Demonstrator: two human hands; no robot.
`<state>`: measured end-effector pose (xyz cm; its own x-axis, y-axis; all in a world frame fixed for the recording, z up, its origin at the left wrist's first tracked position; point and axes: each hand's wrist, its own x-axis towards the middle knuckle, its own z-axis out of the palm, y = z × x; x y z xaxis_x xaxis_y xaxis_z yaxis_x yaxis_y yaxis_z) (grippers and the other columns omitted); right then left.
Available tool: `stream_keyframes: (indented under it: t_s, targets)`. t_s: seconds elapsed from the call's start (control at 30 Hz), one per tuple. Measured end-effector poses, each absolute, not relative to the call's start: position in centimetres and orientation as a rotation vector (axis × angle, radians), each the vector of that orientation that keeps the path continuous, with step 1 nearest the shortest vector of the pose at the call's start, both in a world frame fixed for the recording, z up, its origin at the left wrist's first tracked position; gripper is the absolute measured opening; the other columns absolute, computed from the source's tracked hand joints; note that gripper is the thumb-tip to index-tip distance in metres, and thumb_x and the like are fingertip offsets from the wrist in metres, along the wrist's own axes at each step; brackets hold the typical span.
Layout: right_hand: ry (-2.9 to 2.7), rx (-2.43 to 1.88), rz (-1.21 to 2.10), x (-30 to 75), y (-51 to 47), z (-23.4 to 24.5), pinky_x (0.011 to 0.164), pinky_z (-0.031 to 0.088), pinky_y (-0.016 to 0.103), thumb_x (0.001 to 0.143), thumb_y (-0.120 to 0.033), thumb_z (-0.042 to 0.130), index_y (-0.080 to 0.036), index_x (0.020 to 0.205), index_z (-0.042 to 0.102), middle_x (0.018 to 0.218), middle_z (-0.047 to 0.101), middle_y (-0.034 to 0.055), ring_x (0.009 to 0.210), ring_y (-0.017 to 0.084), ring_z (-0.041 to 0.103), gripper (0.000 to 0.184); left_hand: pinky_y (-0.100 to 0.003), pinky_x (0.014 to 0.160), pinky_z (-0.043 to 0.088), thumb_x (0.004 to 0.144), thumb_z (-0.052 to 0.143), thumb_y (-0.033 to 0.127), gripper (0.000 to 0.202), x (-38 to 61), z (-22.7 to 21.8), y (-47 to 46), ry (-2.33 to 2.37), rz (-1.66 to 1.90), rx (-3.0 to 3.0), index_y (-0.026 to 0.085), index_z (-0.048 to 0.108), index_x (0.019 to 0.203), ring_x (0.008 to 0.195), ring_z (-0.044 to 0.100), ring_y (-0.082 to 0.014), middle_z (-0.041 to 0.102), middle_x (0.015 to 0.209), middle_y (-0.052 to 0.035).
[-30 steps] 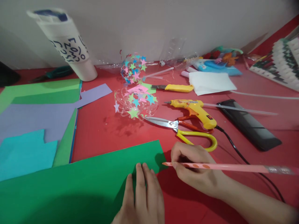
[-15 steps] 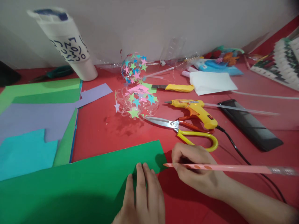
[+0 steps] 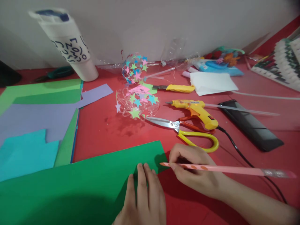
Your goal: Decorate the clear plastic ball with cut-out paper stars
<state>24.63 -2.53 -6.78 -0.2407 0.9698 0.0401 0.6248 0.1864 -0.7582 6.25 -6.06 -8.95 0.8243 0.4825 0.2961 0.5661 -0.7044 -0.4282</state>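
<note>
The pink pencil (image 3: 234, 169) is pinched in the right hand (image 3: 195, 178), its long axis held crosswise, its tip pointed left over the green sheet's (image 3: 82, 175) right end, where the left hand (image 3: 144, 198) is laid, fingers slightly parted.

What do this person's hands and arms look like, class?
Both the left hand and right hand are bare: no gloves or rings show. The right forearm has no sleeve, watch or bracelet in view; the left forearm is out of frame.
</note>
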Motion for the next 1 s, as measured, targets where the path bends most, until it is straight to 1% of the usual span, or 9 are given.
stream_keyframes:
  t_s: [0.27, 0.4, 0.7, 1.0]
  targets:
    - [-1.935, -1.417, 0.934, 24.5, -2.7, -7.3, 0.043, 0.033, 0.019, 0.074, -0.009, 0.047, -0.021, 0.064, 0.048, 0.052, 0.056, -0.0034, 0.044, 0.009, 0.047, 0.015, -0.035, 0.069, 0.051, 0.083, 0.032, 0.008, 0.033, 6.3, -8.7, -6.1, -0.773, -0.210, -2.499, 0.002, 0.058, 0.101, 0.086, 0.070, -0.0260, 0.073, 0.094, -0.0152]
    - [-1.940, -1.387, 0.908, 24.5, -2.8, -8.0, 0.043, 0.032, 0.019, 0.074, -0.008, 0.047, -0.020, 0.066, 0.050, 0.053, 0.055, -0.0039, 0.045, 0.009, 0.046, 0.015, -0.035, 0.069, 0.051, 0.083, 0.031, 0.008, 0.034, 6.3, -8.7, -6.1, -0.772, -0.202, -2.498, 0.001, 0.058, 0.102, 0.087, 0.070, -0.0265, 0.073, 0.095, -0.0164]
    - [-1.973, -1.386, 0.944, 24.6, -2.8, -7.9, 0.044, 0.033, 0.019, 0.077, -0.010, 0.048, -0.020, 0.070, 0.053, 0.055, 0.056, -0.0038, 0.046, 0.009, 0.047, 0.013, -0.035, 0.068, 0.052, 0.084, 0.030, 0.008, 0.033, 6.3, -8.8, -6.1, -0.780, -0.205, -2.502, 0.001, 0.058, 0.102, 0.086, 0.070, -0.0265, 0.073, 0.094, -0.0154]
    - [-1.906, -1.388, 0.845, 24.4, -2.9, -8.1, 0.041, 0.029, 0.018, 0.074, -0.009, 0.046, -0.020, 0.064, 0.051, 0.051, 0.053, -0.0051, 0.043, 0.007, 0.042, 0.015, -0.034, 0.068, 0.053, 0.084, 0.029, 0.006, 0.033, 6.4, -8.7, -6.0, -0.789, -0.209, -2.516, 0.001, 0.056, 0.102, 0.086, 0.070, -0.0259, 0.074, 0.094, -0.0152]
